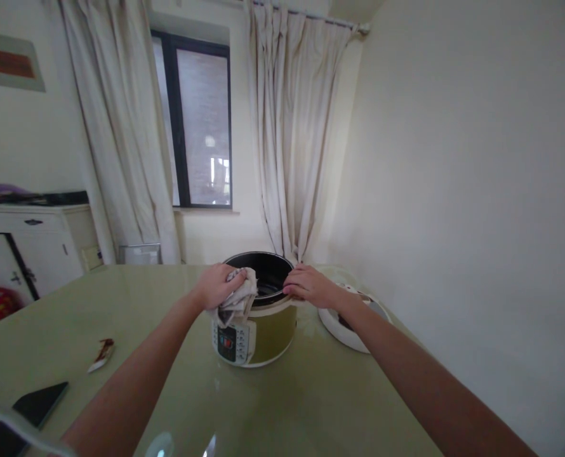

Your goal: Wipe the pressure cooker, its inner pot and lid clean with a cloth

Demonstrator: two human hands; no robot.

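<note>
An electric pressure cooker point(273, 333) with its lid off stands on the table, a control panel on its front left. Its dark inner pot point(272, 273) shows inside the raised rim. My left hand point(218, 284) is closed round a crumpled, pale, stained cloth point(239, 298), which lies against the left side of the cooker's rim. On the opposite side, my right hand point(310, 285) grips the rim with its fingers bent over the edge. Behind my right forearm the round white lid point(342, 327) rests on the table, partly hidden.
The pale green table point(178, 381) reaches the wall on the right. At the left lie a dark flat object point(39, 403) and a small white and brown item point(102, 354). A pale cable point(16, 419) crosses the lower left corner. A white cabinet point(49, 235) stands beyond.
</note>
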